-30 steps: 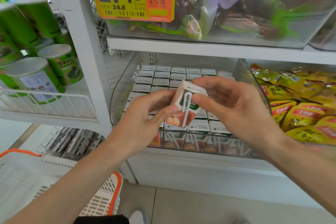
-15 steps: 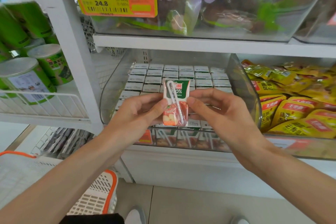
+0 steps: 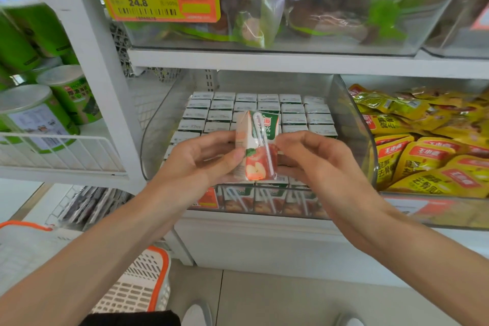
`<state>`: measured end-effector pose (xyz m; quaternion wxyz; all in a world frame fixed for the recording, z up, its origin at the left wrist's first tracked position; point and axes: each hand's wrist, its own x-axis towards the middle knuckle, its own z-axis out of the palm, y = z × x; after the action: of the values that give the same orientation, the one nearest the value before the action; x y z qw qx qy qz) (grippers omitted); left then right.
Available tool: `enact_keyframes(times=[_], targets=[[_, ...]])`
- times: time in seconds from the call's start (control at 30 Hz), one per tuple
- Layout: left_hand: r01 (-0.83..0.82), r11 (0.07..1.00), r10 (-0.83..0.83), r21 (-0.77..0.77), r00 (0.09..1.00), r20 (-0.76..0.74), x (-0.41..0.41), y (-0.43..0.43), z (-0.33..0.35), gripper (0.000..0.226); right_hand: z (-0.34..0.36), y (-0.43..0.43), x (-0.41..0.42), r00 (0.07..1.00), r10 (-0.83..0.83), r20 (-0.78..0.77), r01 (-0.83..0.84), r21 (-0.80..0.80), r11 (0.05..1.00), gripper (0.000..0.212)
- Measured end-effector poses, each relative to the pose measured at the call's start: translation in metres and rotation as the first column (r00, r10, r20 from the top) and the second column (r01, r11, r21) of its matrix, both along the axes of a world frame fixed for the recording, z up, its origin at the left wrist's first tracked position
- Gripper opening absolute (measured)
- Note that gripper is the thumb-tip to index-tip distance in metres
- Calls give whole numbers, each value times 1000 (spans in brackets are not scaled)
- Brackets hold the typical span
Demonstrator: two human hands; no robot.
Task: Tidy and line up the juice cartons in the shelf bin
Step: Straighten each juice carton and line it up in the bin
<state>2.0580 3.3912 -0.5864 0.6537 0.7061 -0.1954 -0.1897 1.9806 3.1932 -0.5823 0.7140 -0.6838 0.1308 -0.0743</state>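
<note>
Small carton held upright above the bin

Left hand [image 3: 197, 160] and right hand [image 3: 315, 164] pinch the small red-and-white apple juice carton [image 3: 258, 145] over the clear plastic shelf bin [image 3: 352, 124]; likely light, stiff, best gripped on flat sides.

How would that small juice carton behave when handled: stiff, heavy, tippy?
Probably stiff: the juice carton shows flat faces and sharp edges between the left hand and right hand. Likely light, since fingertips alone hold it. Being taller than wide, it might tip if nudged.

Carton [image 3: 260, 164] upright, formerly tilted
</note>
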Motion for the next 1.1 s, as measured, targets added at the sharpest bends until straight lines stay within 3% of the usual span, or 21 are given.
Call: enact_keyframes(times=[0.13, 0.23, 0.5, 0.67, 0.8, 1.1], targets=[[136, 990, -137, 33, 990, 17, -3, -3, 0, 45, 5, 4, -3, 993, 114, -5, -114, -58, 992, 35], [151, 989, -151, -5, 988, -18, -5, -4, 0, 41, 6, 2, -4, 987, 162, 12, -161, -46, 986, 33], [112, 989, -122, -93, 986, -113, 0, -8, -1, 45, 1, 1, -2, 994, 108, 3, -108, 96, 989, 37], [91, 990, -103, -105, 988, -116, -1, -8, -1, 41, 0, 1, -4, 995, 94, 31, -95, 50, 994, 29], [30, 993, -45, -111, 990, -133, 1, -8, -1, 44, 0, -2, -3, 998, 67, 22, -65, -92, 994, 23], [-47, 995, 45, -87, 999, -31, 2, -3, 0, 39, 3, -3, -6, 987, 163, 16, -163, -11, 987, 30]])
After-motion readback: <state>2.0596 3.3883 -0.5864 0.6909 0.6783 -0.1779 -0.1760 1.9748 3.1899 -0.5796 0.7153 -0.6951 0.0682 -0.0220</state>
